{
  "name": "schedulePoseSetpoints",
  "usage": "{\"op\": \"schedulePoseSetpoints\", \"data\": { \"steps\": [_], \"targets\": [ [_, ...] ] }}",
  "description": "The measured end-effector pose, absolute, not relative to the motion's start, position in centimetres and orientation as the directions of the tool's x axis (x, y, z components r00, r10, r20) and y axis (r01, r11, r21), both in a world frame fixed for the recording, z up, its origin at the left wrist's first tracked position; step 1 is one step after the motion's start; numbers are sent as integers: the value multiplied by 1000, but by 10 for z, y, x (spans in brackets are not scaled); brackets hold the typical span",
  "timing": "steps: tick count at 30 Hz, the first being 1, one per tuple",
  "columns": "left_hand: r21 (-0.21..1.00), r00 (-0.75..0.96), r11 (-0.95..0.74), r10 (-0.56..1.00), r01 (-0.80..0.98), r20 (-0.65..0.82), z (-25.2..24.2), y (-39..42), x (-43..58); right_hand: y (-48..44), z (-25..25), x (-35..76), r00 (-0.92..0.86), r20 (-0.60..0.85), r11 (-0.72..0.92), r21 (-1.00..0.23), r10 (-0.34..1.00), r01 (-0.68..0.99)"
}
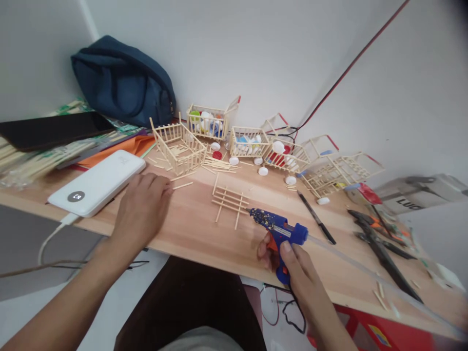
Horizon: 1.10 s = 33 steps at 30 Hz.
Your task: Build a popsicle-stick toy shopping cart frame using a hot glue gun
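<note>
My right hand (292, 265) is closed around the handle of a blue hot glue gun (280, 226), fingers at its orange trigger. Its speckled nozzle points left, at the right end of a small lattice of wooden sticks (231, 201) lying flat on the table. A long clear glue stick (347, 261) trails from the gun's back. My left hand (143, 204) rests knuckles up on the table beside the white power bank (98, 183). Its fingers are curled together next to loose short sticks (182, 185); the fingertips are hidden, so I cannot tell what they hold.
Behind the lattice stand an open stick basket (179, 151) and several small stick carts (250, 144) with white wheels. A black pen (316, 217) and black-handled cutters (387, 263) lie to the right. A blue bag (124, 80) leans on the wall. The table's front edge (215, 265) is close.
</note>
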<state>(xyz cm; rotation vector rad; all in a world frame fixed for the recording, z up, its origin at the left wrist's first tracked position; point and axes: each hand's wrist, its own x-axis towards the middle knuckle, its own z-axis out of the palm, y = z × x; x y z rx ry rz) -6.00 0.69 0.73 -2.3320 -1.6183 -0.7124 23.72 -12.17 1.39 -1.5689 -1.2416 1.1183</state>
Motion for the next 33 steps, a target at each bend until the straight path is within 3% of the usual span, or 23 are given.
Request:
{"op": "schedulePoseSetpoints", "data": {
  "steps": [5,10,18,33],
  "targets": [
    [229,416,-646,682,728,601,10,-12,-43,-113,17,229,57,-205,-212,-917,977,339],
    [254,606,-812,567,525,559,1,-30,-20,-103,19,223,16,-233,-217,-877,972,429],
    [201,712,-824,561,530,422,-5,-34,-21,-97,20,221,-6,-192,-167,-868,981,467],
    [191,716,-817,570,543,403,-3,-33,-19,-95,23,219,15,-189,-171,-848,982,502]
  ]
}}
